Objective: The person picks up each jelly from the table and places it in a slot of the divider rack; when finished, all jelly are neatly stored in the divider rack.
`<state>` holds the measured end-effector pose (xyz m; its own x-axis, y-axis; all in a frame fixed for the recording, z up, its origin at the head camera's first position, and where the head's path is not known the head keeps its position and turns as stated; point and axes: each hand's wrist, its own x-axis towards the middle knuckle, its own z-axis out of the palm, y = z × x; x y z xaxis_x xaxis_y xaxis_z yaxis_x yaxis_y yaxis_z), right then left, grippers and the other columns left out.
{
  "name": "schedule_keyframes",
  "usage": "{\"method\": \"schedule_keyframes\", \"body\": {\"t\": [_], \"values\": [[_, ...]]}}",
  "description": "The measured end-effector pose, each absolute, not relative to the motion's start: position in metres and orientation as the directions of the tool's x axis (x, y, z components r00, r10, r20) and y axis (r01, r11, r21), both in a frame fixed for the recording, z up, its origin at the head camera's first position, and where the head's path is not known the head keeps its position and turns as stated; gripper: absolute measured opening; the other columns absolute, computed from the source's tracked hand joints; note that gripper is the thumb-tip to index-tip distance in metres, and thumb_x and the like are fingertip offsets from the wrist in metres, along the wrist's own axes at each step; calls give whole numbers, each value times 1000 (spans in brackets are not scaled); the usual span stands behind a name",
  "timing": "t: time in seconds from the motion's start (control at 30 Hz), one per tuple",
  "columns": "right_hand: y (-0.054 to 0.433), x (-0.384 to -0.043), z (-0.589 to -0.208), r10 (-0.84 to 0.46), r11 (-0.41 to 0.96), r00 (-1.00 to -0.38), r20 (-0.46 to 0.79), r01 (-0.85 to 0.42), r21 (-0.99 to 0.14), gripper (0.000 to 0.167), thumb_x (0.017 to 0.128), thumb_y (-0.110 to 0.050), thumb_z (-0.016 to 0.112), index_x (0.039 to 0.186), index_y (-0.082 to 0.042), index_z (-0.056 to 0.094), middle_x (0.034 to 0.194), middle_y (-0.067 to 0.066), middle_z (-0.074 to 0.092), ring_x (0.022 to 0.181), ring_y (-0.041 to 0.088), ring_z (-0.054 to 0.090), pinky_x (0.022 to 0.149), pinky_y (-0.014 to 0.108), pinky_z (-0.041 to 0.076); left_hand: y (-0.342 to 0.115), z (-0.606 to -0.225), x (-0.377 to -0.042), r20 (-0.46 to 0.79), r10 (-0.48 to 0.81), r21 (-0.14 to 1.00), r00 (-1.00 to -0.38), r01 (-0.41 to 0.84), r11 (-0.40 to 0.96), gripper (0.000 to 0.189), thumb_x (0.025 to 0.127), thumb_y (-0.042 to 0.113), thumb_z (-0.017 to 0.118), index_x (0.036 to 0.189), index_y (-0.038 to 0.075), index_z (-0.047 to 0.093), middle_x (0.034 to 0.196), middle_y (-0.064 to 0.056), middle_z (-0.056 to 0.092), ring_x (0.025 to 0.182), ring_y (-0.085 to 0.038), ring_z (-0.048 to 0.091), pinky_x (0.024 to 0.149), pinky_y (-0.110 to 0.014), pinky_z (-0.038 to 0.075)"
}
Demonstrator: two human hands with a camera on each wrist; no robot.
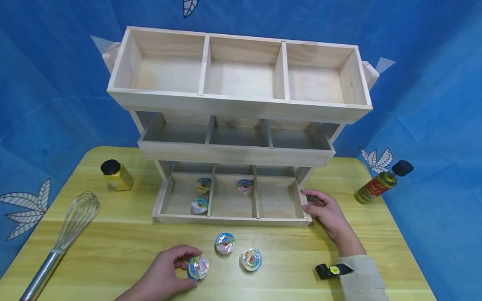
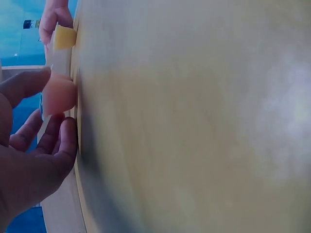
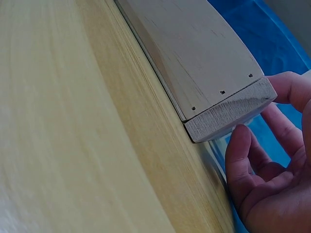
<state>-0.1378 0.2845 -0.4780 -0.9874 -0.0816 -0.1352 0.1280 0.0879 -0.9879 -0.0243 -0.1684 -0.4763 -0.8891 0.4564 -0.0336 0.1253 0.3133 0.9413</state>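
My left hand (image 1: pixel 165 269) has its thumb and fingers around a small pink jelly cup (image 1: pixel 198 268) with a printed foil lid, low over the table. The left wrist view shows this cup (image 2: pixel 59 96) side-on between the thumb and fingertips. Two more jelly cups, one pink (image 1: pixel 225 243) and one yellowish (image 1: pixel 251 259), stand to its right. My right hand (image 1: pixel 329 215) holds the right side wall of the lowest tray of a wooden three-tier rack (image 1: pixel 241 221), its thumb (image 3: pixel 286 87) at the top rim. Other fingers (image 3: pixel 238 145) curl beside the outer face.
In the lowest tray, two jelly cups (image 1: pixel 199 205) sit in the left compartment and one (image 1: pixel 245 186) in the middle. A whisk (image 1: pixel 71 228) and a yellow jar (image 1: pixel 118 177) lie left. A bottle (image 1: pixel 376 188) stands right, a black strap (image 1: pixel 333 271) near the right sleeve.
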Motion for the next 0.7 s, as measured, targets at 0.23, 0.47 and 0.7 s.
{"method": "schedule_keyframes", "body": {"t": [0.23,0.47,0.7], "values": [[284,-137,-475,-85,91,-988,-131,123,-988,50,87,-1,74,133,6,56,132,17,51,102,16,61,80,28,56,-169,-478,-24,6,465,930,-885,176,324,50,72,12,90,116,6,66,99,3,67,81,-11,63,73,-28,57],[285,-137,-476,-73,93,-987,-140,133,-987,49,87,-1,74,133,5,56,129,14,51,100,17,61,79,28,56,-166,-480,-25,-48,458,929,-888,128,347,47,73,15,90,114,10,66,100,4,68,80,-12,64,73,-28,57],[285,-138,-477,-70,86,-987,-142,135,-987,51,87,0,74,134,6,55,129,16,52,100,16,61,78,28,56,-165,-476,-28,-39,490,968,-871,88,235,48,73,8,88,115,3,63,101,-5,67,81,-17,69,75,-30,58]]}}
